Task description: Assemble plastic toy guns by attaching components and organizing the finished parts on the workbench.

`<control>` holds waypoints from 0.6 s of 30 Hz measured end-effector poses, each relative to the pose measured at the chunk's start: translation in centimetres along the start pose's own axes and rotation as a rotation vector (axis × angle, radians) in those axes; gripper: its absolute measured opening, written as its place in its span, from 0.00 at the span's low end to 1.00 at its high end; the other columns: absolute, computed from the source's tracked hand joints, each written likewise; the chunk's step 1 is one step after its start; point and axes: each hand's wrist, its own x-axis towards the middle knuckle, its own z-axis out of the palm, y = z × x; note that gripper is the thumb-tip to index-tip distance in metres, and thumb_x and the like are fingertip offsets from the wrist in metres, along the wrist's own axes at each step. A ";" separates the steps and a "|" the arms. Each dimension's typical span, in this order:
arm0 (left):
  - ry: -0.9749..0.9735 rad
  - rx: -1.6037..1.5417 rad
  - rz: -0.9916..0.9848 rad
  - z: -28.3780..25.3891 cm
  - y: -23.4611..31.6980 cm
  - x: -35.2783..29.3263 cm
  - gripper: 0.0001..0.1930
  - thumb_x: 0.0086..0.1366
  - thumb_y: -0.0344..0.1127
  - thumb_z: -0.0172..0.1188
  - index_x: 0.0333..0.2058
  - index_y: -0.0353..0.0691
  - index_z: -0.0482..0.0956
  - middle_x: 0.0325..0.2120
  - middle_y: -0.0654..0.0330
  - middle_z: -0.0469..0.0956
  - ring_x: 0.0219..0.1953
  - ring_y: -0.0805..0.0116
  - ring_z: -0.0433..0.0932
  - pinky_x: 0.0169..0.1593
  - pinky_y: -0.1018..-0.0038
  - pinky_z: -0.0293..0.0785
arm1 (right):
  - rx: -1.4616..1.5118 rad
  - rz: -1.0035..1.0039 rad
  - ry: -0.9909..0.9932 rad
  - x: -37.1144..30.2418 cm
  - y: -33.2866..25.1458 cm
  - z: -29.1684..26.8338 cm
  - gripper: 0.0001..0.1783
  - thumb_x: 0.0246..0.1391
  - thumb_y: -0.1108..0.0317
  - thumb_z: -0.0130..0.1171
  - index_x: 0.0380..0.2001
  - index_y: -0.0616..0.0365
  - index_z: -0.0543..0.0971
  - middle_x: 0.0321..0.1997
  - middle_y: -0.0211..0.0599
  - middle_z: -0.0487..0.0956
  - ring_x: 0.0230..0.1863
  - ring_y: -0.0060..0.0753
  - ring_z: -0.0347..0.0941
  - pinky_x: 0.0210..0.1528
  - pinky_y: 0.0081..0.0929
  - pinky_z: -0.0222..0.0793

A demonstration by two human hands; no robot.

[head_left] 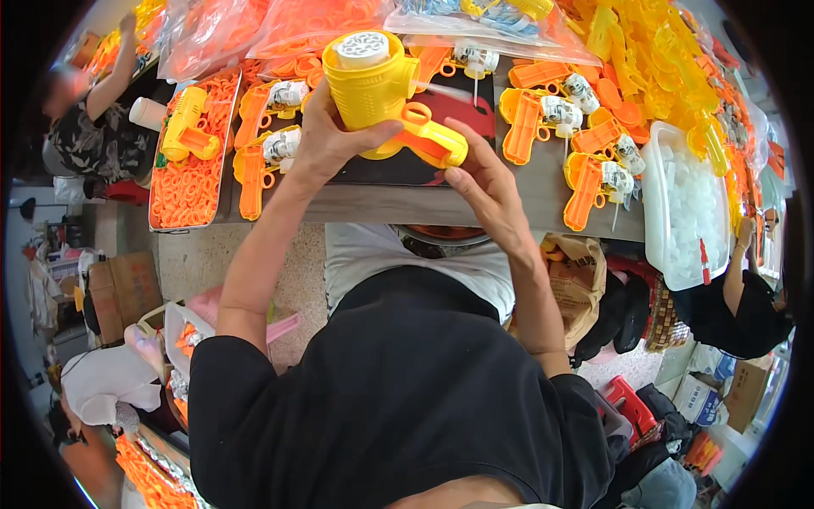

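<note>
Upper centre of the frame, above the table edge point(373, 205), a yellow toy gun body point(373, 85) is held between both hands. Its barrel stands upright, with a white perforated cap point(362, 49) facing the camera, while its orange handle point(428, 136) juts out to lower right, so the long axis runs from upper left to lower right. The left hand point(326, 140) wraps the barrel from the left, thumb pressed on the front; the right hand point(479, 182) sits lower right, fingertips touching the handle's end, fingers loosely curled rather than clenched. The left hand carries the weight; the right is nearer the grip. The plastic is smooth and glossy, the barrel a ribbed cylinder. Around it on the table lie half-assembled orange gun shells point(526, 119) with small white motor units, a tray of orange rings point(191, 182) at left with another yellow gun on it, a white bin of clear parts point(691, 208) at right, and bags of orange pieces point(280, 25) along the top.
</note>
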 end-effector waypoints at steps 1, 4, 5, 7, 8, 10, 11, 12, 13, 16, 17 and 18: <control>0.001 0.005 -0.002 0.5 -0.6 -0.1 0.36 0.52 0.29 0.77 0.59 0.36 0.69 0.49 0.59 0.80 0.52 0.69 0.80 0.58 0.69 0.76 | 0.045 -0.039 0.079 -0.1 0.4 0.6 0.30 0.68 0.70 0.54 0.70 0.62 0.61 0.58 0.40 0.75 0.54 0.29 0.75 0.58 0.25 0.70; 0.151 -0.062 -0.061 0.6 -3.5 -0.5 0.38 0.51 0.27 0.77 0.60 0.36 0.69 0.49 0.60 0.80 0.53 0.69 0.79 0.59 0.68 0.75 | -0.058 0.044 0.173 1.3 2.2 -0.2 0.26 0.68 0.69 0.54 0.66 0.63 0.66 0.55 0.39 0.77 0.49 0.27 0.78 0.54 0.24 0.73; 0.070 -0.076 -0.062 -0.1 -4.0 -0.1 0.38 0.50 0.27 0.77 0.60 0.36 0.69 0.50 0.60 0.80 0.53 0.69 0.79 0.59 0.68 0.75 | -0.109 0.024 0.192 1.5 2.6 0.0 0.23 0.67 0.74 0.54 0.64 0.64 0.69 0.52 0.39 0.79 0.47 0.27 0.79 0.52 0.24 0.74; -0.061 -0.089 -0.025 -1.9 -4.7 0.0 0.43 0.49 0.30 0.79 0.63 0.37 0.65 0.54 0.56 0.78 0.57 0.66 0.77 0.61 0.67 0.74 | -0.152 -0.031 0.167 1.8 2.4 -0.4 0.24 0.66 0.77 0.54 0.64 0.64 0.68 0.53 0.39 0.78 0.48 0.27 0.78 0.53 0.24 0.74; -0.056 -0.088 -0.036 -1.9 -4.0 -0.2 0.43 0.49 0.30 0.79 0.63 0.37 0.65 0.54 0.56 0.78 0.57 0.66 0.77 0.61 0.67 0.74 | -0.190 -0.071 0.142 1.5 2.4 -0.4 0.25 0.64 0.80 0.54 0.64 0.63 0.68 0.54 0.39 0.78 0.48 0.27 0.78 0.54 0.25 0.74; -0.084 -0.291 0.157 -1.9 -2.0 0.3 0.48 0.46 0.34 0.81 0.65 0.38 0.62 0.58 0.52 0.75 0.61 0.61 0.74 0.64 0.64 0.73 | -0.227 -0.113 0.116 1.0 2.5 -0.5 0.27 0.63 0.83 0.54 0.64 0.63 0.68 0.55 0.39 0.77 0.48 0.27 0.78 0.55 0.25 0.74; -0.138 -0.287 0.169 -2.0 -1.9 0.7 0.52 0.44 0.37 0.82 0.65 0.39 0.60 0.60 0.49 0.72 0.63 0.56 0.72 0.65 0.60 0.71 | -0.286 -0.155 0.125 1.1 2.6 -0.7 0.27 0.62 0.82 0.56 0.64 0.63 0.68 0.57 0.40 0.76 0.50 0.27 0.78 0.55 0.25 0.74; -0.137 -0.287 0.170 -2.0 -1.8 0.9 0.52 0.44 0.37 0.82 0.65 0.39 0.60 0.60 0.49 0.72 0.63 0.56 0.72 0.65 0.60 0.71 | -0.344 -0.196 0.135 1.2 2.6 -0.8 0.28 0.62 0.81 0.57 0.64 0.62 0.68 0.60 0.40 0.75 0.51 0.28 0.78 0.55 0.25 0.74; -0.179 -0.270 0.210 -2.0 -1.8 1.1 0.52 0.43 0.38 0.83 0.65 0.39 0.60 0.59 0.49 0.73 0.63 0.55 0.71 0.65 0.59 0.71 | -0.345 -0.197 0.134 1.3 2.5 -0.8 0.28 0.62 0.81 0.57 0.64 0.62 0.68 0.60 0.40 0.75 0.51 0.28 0.78 0.55 0.25 0.74; -0.194 -0.247 0.221 -2.0 -1.1 0.8 0.53 0.43 0.39 0.83 0.65 0.39 0.60 0.58 0.48 0.74 0.63 0.55 0.72 0.65 0.59 0.72 | -0.429 -0.279 0.176 1.2 2.2 -0.6 0.28 0.60 0.82 0.58 0.64 0.62 0.69 0.63 0.39 0.73 0.51 0.28 0.77 0.56 0.25 0.74; -0.226 -0.233 0.257 -2.3 -1.1 0.9 0.50 0.44 0.37 0.82 0.64 0.39 0.61 0.56 0.49 0.75 0.62 0.55 0.73 0.64 0.60 0.72 | -0.448 -0.285 0.163 1.1 2.0 -0.6 0.28 0.59 0.82 0.58 0.64 0.62 0.69 0.61 0.39 0.74 0.51 0.28 0.78 0.55 0.26 0.74; -0.259 -0.218 0.294 -2.5 -1.2 0.9 0.48 0.45 0.36 0.82 0.62 0.39 0.62 0.54 0.49 0.76 0.61 0.55 0.74 0.64 0.60 0.73 | -0.466 -0.291 0.150 1.1 1.7 -0.5 0.28 0.59 0.83 0.59 0.63 0.63 0.70 0.60 0.38 0.75 0.51 0.29 0.78 0.55 0.26 0.74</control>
